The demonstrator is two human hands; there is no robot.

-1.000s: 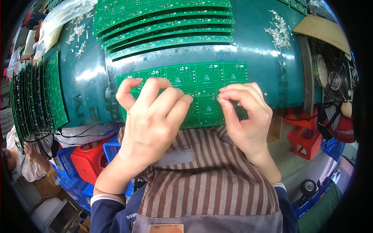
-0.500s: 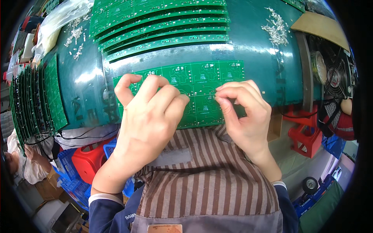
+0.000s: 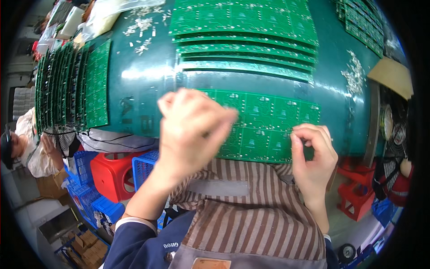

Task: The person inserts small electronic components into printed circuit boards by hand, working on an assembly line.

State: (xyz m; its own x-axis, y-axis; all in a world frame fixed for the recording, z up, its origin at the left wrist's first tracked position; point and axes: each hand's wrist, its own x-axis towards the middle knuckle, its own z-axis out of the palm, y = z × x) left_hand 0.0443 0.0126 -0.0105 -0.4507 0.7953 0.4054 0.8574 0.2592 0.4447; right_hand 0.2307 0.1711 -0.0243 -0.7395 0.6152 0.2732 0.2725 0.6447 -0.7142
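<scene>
A green printed circuit board, divided into repeated sections, lies flat on the teal work surface in front of me. My left hand is over its left part, fingers curled inward and blurred; what they may hold is hidden. Near the board's right end, my right hand pinches thumb and forefinger together at the surface. Anything between those fingertips is too small to make out. Behind the board is a layered stack of similar green boards.
Upright green boards stand in a row at the left. Small clear parts lie in piles at the far left and right. More boards are at the back right. A red stool and another person are at left.
The whole view has shifted, so the boards appear farther right. My left hand has moved slightly left relative to the board, its fingers more curled. My right hand keeps its pinch near the same section.
</scene>
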